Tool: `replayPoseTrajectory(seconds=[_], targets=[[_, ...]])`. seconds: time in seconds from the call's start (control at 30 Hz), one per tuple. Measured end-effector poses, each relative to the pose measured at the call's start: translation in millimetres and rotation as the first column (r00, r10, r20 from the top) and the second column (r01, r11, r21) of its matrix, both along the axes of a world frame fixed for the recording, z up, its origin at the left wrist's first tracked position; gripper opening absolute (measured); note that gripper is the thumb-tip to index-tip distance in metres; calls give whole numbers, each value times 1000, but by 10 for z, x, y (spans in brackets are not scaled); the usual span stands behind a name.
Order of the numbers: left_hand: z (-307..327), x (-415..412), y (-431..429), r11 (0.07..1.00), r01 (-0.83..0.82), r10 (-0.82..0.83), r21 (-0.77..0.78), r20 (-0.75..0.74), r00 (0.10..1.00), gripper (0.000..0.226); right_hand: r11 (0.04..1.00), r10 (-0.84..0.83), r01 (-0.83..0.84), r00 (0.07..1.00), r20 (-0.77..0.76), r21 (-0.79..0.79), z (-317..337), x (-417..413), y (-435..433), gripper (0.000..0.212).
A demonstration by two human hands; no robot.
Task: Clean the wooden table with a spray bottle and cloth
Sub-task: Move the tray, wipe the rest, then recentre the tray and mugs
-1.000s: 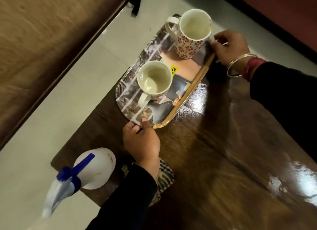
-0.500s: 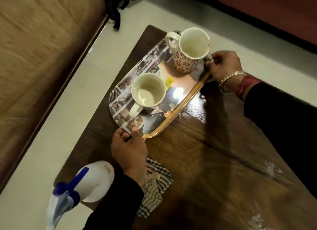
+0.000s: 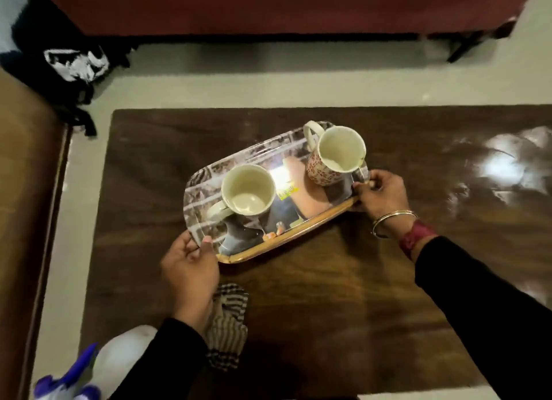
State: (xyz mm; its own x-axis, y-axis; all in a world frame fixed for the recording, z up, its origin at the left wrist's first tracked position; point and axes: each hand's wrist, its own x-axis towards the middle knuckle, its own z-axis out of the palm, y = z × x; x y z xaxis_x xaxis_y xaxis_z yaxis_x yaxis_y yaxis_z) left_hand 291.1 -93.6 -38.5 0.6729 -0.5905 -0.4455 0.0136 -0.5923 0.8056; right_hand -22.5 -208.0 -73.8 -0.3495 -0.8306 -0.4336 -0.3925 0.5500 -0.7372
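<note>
Now logged left hand [image 3: 191, 268] pinching tray [image 3: 200, 178] at near-left corner, thumb on top; right hand [image 3: 382, 193] pinching opposite end. Found yellow sticker [image 3: 288, 191] on tray, print unreadable. Located striped cloth [image 3: 228, 331] on wooden table [image 3: 328, 310] beside left wrist, spray bottle [image 3: 125, 352] at near-left corner.

Tray [image 3: 203, 172] set askew over the left half of the table [image 3: 328, 310], its right end farther from the viewer. On the tray: first mug [image 3: 248, 190] toward the left end, second mug [image 3: 340, 151] at the far right end. Of the hands, the left hand [image 3: 191, 268] grips the tray's near-left corner and the right hand [image 3: 382, 190] its right end, just beside the second mug. Cloth [image 3: 228, 328] on the table, nearer than the tray. Spray bottle [image 3: 119, 355] at the near-left corner, left of the cloth. Bag [image 3: 59, 59] on the floor [image 3: 239, 83] beyond the far-left corner.
</note>
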Motion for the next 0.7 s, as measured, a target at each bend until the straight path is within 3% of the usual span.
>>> replayPoseTrajectory(seconds=[0.3,0.7], targets=[[57,-831,60,943,332,-332,-18,-74,940,23,958,-288,282,948,133,58,176,-1095,1100,19],[-307,-1804,338,933,358,-360,47,40,932,29,953,-300,303,936,184,12,-152,-2082,1629,23]])
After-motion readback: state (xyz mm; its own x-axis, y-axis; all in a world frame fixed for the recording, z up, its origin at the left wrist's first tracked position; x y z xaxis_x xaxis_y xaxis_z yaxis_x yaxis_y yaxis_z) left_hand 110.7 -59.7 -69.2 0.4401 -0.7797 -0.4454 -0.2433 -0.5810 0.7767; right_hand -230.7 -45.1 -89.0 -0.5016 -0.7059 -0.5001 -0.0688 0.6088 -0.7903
